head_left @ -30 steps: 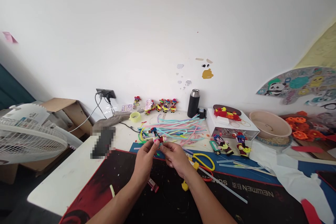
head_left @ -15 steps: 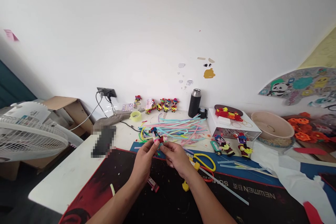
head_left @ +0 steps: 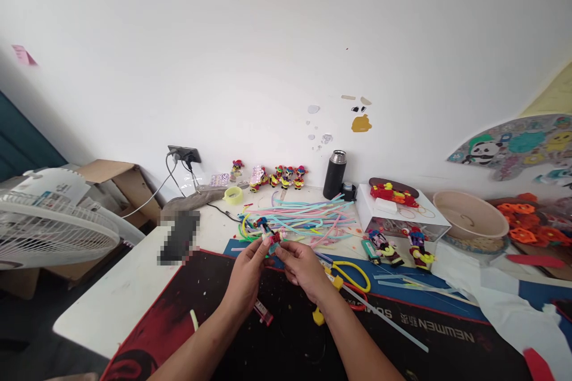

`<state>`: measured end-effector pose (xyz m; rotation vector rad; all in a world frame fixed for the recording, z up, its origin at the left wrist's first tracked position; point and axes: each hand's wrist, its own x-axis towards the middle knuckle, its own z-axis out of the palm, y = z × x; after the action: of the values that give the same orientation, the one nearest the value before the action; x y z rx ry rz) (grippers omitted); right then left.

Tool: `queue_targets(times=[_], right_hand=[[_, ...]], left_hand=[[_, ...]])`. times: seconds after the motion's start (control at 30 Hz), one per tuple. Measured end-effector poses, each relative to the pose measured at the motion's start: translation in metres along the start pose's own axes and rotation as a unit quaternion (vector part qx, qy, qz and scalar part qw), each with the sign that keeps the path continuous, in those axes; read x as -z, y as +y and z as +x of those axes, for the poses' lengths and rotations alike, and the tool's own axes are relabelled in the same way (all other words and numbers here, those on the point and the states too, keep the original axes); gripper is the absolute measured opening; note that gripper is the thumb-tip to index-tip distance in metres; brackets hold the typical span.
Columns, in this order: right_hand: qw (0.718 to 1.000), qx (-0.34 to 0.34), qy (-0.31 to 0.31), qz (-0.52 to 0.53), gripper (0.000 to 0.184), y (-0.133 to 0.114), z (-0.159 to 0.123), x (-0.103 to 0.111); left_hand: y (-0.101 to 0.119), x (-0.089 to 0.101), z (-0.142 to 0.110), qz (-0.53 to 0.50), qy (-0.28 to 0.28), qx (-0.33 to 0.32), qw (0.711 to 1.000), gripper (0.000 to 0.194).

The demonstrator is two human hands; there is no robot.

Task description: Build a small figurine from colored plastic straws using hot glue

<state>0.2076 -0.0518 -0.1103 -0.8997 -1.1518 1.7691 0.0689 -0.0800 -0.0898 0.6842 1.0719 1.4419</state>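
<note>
Both hands meet above the back edge of a dark desk mat [head_left: 232,333]. My left hand [head_left: 248,262] is closed, thumb and fingers gripping a small colourful figurine [head_left: 263,226] with a dark, blue and red top. From the other side, my right hand [head_left: 301,265] pinches the figurine's lower part, where a light blue-green bit shows between the fingertips. Fingers cover much of the figurine. Just behind it lies a heap of pastel pipe cleaners [head_left: 304,214]. Below the hands, a small red tube or packet [head_left: 263,313] rests on the mat.
Similar figurines [head_left: 288,177] stand along the wall; two more [head_left: 420,249] are at right beside a white box [head_left: 402,214]. A black thermos [head_left: 335,175], a tape roll [head_left: 233,194], yellow-handled tool [head_left: 351,274], beige bowl [head_left: 471,214] and white fan [head_left: 58,220] surround the work area.
The view has shifted slightly, so the surroundings sit a little further right. Both hands keep hold of the figurine, which is turned slightly between the fingers.
</note>
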Motion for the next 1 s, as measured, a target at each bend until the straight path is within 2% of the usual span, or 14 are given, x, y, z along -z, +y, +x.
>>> queue_targets(times=[0.4, 0.73, 1.0], right_hand=[[1.000, -0.010, -0.001, 0.002, 0.059, -0.004, -0.002, -0.002], [1.000, -0.005, 0.001, -0.005, 0.056, -0.003, -0.002, -0.002], [1.000, -0.005, 0.002, -0.007, 0.052, 0.000, -0.001, 0.000]], left_hand=[[0.000, -0.005, -0.002, -0.018, 0.033, 0.008, 0.999, 0.049], [-0.011, -0.008, -0.005, -0.078, 0.101, 0.017, 0.992, 0.054], [-0.013, -0.008, -0.003, -0.077, 0.097, 0.011, 0.992, 0.052]])
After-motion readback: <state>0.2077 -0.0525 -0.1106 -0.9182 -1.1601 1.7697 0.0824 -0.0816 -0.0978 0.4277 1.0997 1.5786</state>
